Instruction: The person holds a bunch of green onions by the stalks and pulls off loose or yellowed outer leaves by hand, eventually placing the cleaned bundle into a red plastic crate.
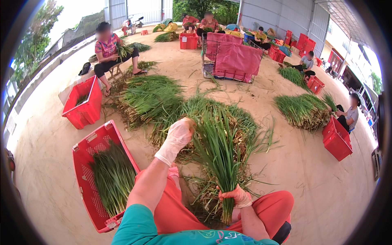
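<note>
My right hand point(235, 196), in a thin glove, grips a bunch of long green leafy stalks point(225, 159), likely Chinese chives, near their pale cut ends. The leaves fan upward, away from me. My left hand point(183, 130), in a whitish translucent glove, is raised at the left of the leaf tips with its fingers curled; whether it pinches any leaf is hidden. Beyond both hands lies a large heap of the same greens point(199, 107). At my left, a red plastic crate point(82, 171) holds more stalks point(113, 180) laid lengthwise. Loose leaf scraps point(208, 196) lie between my legs.
Another red crate point(82, 113) stands farther left, near a seated person point(107, 49) holding greens. A wire cage cart draped in pink sheets point(235, 62) stands ahead. Several people sit farther off with crates. A second heap of greens point(301, 111) lies at the right.
</note>
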Available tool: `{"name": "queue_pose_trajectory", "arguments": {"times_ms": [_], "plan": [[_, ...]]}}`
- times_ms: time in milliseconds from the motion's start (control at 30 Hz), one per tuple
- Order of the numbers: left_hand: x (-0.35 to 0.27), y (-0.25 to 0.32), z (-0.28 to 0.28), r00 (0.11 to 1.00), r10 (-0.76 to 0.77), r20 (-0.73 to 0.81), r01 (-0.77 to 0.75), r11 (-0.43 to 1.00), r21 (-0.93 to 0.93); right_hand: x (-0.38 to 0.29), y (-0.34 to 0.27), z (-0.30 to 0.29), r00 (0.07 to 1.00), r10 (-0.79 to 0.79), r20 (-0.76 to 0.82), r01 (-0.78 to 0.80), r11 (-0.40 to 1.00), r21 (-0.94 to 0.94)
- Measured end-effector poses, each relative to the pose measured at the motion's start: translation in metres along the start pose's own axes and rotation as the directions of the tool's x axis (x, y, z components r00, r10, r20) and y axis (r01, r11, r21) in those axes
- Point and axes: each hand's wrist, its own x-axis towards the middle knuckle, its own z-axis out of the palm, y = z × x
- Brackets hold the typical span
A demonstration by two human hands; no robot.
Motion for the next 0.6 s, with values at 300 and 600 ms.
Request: {"name": "queue_pose_trajectory", "arguments": {"times_ms": [300,600], "plan": [[0.013,-0.012,-0.06,0.908,-0.412,0.073,0.33,0.598,-0.73,0.002,0.002,-0.004,0.999,-0.046,-0.001,0.046,0.998,0.042],[-0.008,0.031,-0.013,0.992,-0.062,0.113,0.062,0.998,-0.002,0.002,0.005,-0.008,1.0,-0.015,0.006,0.015,0.999,-0.028]]}}
